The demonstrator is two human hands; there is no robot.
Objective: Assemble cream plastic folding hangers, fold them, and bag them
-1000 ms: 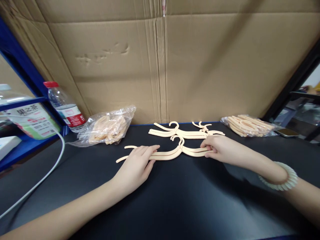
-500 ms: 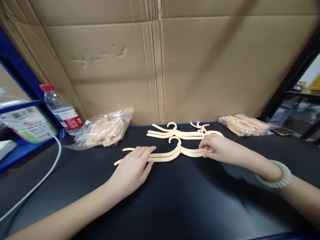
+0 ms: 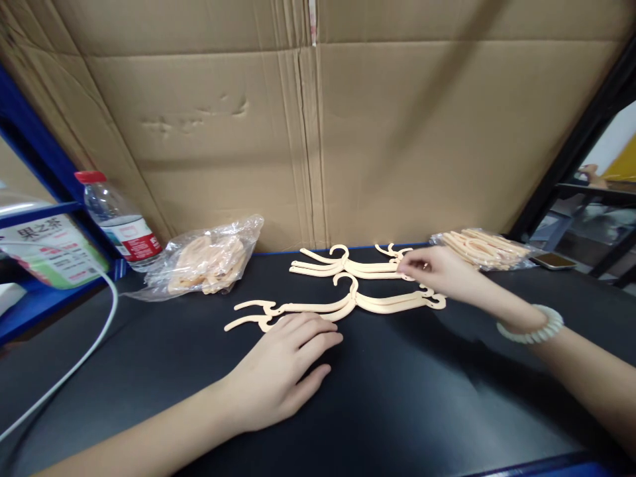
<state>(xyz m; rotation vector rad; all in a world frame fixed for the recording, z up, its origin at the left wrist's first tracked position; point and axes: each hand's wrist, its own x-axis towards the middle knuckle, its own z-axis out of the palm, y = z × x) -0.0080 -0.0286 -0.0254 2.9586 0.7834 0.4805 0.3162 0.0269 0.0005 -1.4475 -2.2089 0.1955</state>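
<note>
A cream plastic clothes hanger [image 3: 392, 305] with a curved hook and hooked arm ends lies nearest on the dark table. My left hand [image 3: 288, 371] rests at its left arm, palm down, fingers stretched out and holding nothing; it covers part of that arm. Behind it lies a second set of cream hanger pieces [image 3: 368, 267], also with a hook. My right hand [image 3: 442, 270] is over the right end of this farther set, thumb and fingers closed together at its tip. The small cream pieces [image 3: 392, 252] stick up just beyond those fingers.
A clear bag of cream hanger parts [image 3: 211, 262] lies at the back left, another bag [image 3: 484, 248] at the back right. Beside them are a red-capped bottle [image 3: 129, 232] and a phone [image 3: 554, 261]. A white cable [image 3: 106, 324] crosses the left side. Cardboard [image 3: 223, 152] stands behind.
My right hand has left the near hanger's right arm and moved back to the farther set. My left hand has let go, come nearer and spread its fingers, uncovering the near hanger's left end.
</note>
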